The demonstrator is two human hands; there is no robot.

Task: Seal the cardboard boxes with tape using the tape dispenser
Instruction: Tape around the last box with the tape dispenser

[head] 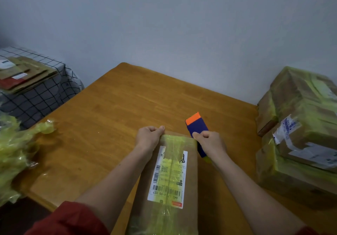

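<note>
**Stock on the bench, left to right**

1. Wad of crumpled yellow-green tape [12, 154], at the table's left edge.
2. Flattened cartons [23, 74], stacked on a checked cloth [45, 96], rear left.
3. Wooden table [127, 103].
4. My left hand [149, 136], fingers curled, thumb on top, gripping the far left corner of item 5.
5. Cardboard box [189, 183], lying flat on the table before me; a shipping label [168, 178] and a lengthwise yellow tape strip [173, 141] on top.
6. My right hand [209, 141], fist closed round the blue tape dispenser [197, 125]; its orange end points away, just beside the box's far right corner.
7. Taped boxes [300, 125], piled at the right.
</note>
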